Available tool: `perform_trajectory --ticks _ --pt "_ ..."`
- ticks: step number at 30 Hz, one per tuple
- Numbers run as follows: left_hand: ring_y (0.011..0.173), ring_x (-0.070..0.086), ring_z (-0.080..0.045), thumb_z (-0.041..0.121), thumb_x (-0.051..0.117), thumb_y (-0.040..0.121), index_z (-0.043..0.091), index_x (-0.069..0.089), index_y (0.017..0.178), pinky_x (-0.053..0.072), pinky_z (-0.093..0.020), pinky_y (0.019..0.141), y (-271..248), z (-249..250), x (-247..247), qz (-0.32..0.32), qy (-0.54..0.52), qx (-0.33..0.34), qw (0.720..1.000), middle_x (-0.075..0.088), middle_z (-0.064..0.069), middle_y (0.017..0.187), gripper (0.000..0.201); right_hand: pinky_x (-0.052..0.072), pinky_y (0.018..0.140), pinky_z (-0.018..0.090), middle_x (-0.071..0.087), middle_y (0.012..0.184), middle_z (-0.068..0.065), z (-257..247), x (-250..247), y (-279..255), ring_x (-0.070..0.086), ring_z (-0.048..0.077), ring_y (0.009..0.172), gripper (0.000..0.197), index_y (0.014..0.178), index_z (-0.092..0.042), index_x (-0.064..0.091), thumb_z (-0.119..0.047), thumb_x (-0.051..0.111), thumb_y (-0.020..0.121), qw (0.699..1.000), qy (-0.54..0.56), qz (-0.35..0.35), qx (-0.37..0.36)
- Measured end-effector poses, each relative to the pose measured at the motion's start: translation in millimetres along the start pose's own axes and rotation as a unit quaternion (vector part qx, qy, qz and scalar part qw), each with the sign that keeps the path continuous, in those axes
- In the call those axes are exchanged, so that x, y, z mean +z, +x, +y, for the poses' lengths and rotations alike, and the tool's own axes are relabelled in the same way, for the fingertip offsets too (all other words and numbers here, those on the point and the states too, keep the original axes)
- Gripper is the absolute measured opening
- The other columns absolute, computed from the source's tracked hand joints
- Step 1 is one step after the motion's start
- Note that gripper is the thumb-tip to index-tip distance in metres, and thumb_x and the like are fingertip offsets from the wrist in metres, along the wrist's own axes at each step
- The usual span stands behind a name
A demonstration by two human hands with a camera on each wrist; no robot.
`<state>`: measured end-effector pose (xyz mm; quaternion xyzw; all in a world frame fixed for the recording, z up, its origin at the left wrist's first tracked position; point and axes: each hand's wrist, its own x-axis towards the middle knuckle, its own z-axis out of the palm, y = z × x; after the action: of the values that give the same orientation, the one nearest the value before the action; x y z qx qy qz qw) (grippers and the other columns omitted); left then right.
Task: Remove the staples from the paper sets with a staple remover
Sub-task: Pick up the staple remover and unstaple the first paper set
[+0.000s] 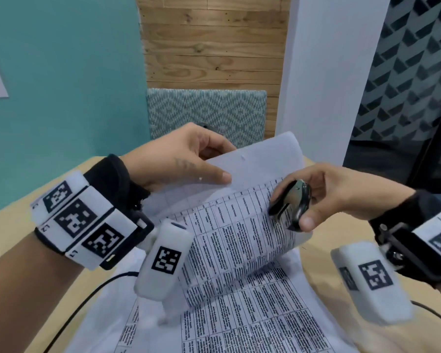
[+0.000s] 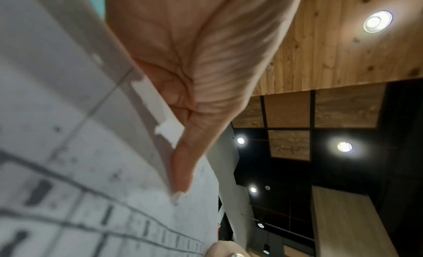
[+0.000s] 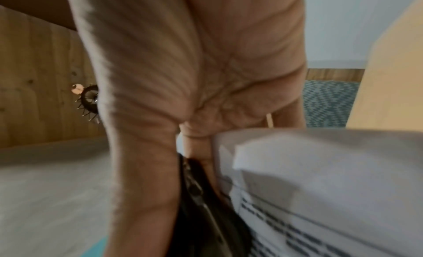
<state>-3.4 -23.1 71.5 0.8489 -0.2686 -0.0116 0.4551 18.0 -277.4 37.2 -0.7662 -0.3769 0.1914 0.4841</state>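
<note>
A stapled set of printed paper [image 1: 239, 240] is lifted off the table, its top edge curled upward. My left hand [image 1: 189, 159] pinches the set's upper left corner between thumb and fingers; in the left wrist view the thumb [image 2: 183, 152] presses on the paper [image 2: 68, 152]. A black and chrome staple remover [image 1: 292, 203] sits pinched in my right hand [image 1: 323, 192], its claws pointing down-left against the raised page's right side. Blurred, the remover [image 3: 206, 215] shows below my palm beside the paper [image 3: 320, 179]. No staple is visible.
More printed sheets [image 1: 252, 327] lie flat on the pale wooden table [image 1: 8, 238] under the raised set. A patterned teal chair back [image 1: 206, 110] stands beyond the table. Black cables [image 1: 82, 301] run from the wrist cameras across the table.
</note>
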Motion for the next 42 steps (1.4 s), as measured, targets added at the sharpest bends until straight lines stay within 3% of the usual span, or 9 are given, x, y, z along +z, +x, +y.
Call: perform_trajectory --ticks 9,13,19,21,23,27,33,37,42 --pt "0.077 0.068 -0.004 0.056 0.088 0.021 0.022 0.065 0.1 0.052 -0.019 0.068 -61 -41 -49 0.203 -0.06 -0.002 0.977 0.075 0.001 0.088 0.089 0.05 0.076 0.017 0.073 0.098 0.011 -7 -4 -3 0.068 0.015 0.087 0.063 0.095 -0.014 0.074 -0.041 0.091 0.04 0.982 0.019 0.153 -0.106" --pt "0.092 0.066 -0.01 0.058 0.086 0.038 0.025 0.071 0.098 0.049 -0.03 0.081 -60 -74 -16 0.144 -0.12 -0.049 0.981 0.072 0.003 0.103 0.07 0.051 0.077 0.018 0.072 0.098 0.013 -6 0 1 0.068 0.016 0.086 0.066 0.095 -0.011 0.072 -0.041 0.091 0.039 0.977 0.021 0.17 -0.127" --pt "0.08 0.07 -0.013 0.039 0.081 0.056 0.012 0.072 0.088 0.054 -0.02 0.066 -51 -68 1 0.252 -0.173 0.02 0.952 0.075 -0.002 0.09 0.043 0.05 0.078 0.015 0.073 0.095 0.005 -10 1 -1 0.067 0.008 0.087 0.071 0.092 -0.014 0.073 -0.049 0.09 0.033 0.973 -0.006 0.185 -0.137" --pt "0.068 0.068 -0.004 0.022 0.069 0.072 0.017 0.07 0.079 0.052 -0.016 0.06 -54 -52 -18 0.304 -0.152 0.046 0.939 0.073 0.008 0.074 0.008 0.046 0.082 0.013 0.071 0.096 -0.009 -10 -1 -2 0.063 -0.002 0.097 0.073 0.09 -0.019 0.074 -0.053 0.089 0.027 0.973 -0.028 0.19 -0.128" --pt "0.07 0.067 -0.001 0.009 0.056 0.086 0.017 0.064 0.087 0.053 -0.017 0.062 -61 -36 -46 0.345 -0.111 0.069 0.929 0.072 0.013 0.073 0.011 0.043 0.081 0.01 0.07 0.096 -0.017 -9 1 1 0.059 -0.011 0.098 0.074 0.087 -0.024 0.074 -0.054 0.087 0.021 0.973 -0.046 0.195 -0.112" --pt "0.074 0.064 -0.007 0.013 0.058 0.089 0.017 0.064 0.09 0.05 -0.025 0.075 -85 -32 -138 0.416 -0.101 -0.001 0.904 0.07 0.01 0.074 0.006 0.049 0.072 0.01 0.074 0.092 0.005 -1 14 10 0.068 0.009 0.083 0.076 0.089 -0.019 0.072 -0.061 0.086 0.029 0.986 -0.049 0.136 -0.085" --pt "0.026 0.047 -0.006 0.028 0.096 0.013 0.008 0.064 0.05 0.037 -0.011 0.03 -119 -70 -182 0.212 -0.117 -0.375 0.895 0.054 -0.001 0.037 0.052 0.043 0.063 0.014 0.068 0.077 -0.004 10 38 18 0.059 0.004 0.071 0.054 0.084 -0.017 0.067 -0.059 0.072 0.05 0.993 -0.11 0.024 0.019" --pt "0.049 0.067 -0.022 0.01 0.062 0.08 -0.002 0.066 0.083 0.054 -0.032 0.047 -128 -137 -134 0.149 -0.149 -0.442 0.872 0.07 -0.016 0.063 0.013 0.045 0.077 0.024 0.068 0.086 -0.011 19 50 20 0.06 0.003 0.082 0.065 0.094 -0.02 0.064 -0.07 0.072 0.053 0.986 -0.131 -0.063 0.082" --pt "0.056 0.064 -0.019 0.022 0.063 0.079 -0.001 0.056 0.097 0.054 -0.027 0.053 -117 -179 -107 0.114 -0.103 -0.46 0.874 0.066 -0.011 0.073 0.03 0.044 0.087 0.011 0.064 0.118 -0.016 22 64 21 0.055 -0.002 0.113 0.09 0.113 -0.014 0.057 -0.07 0.076 0.046 0.978 -0.1 -0.131 0.132"
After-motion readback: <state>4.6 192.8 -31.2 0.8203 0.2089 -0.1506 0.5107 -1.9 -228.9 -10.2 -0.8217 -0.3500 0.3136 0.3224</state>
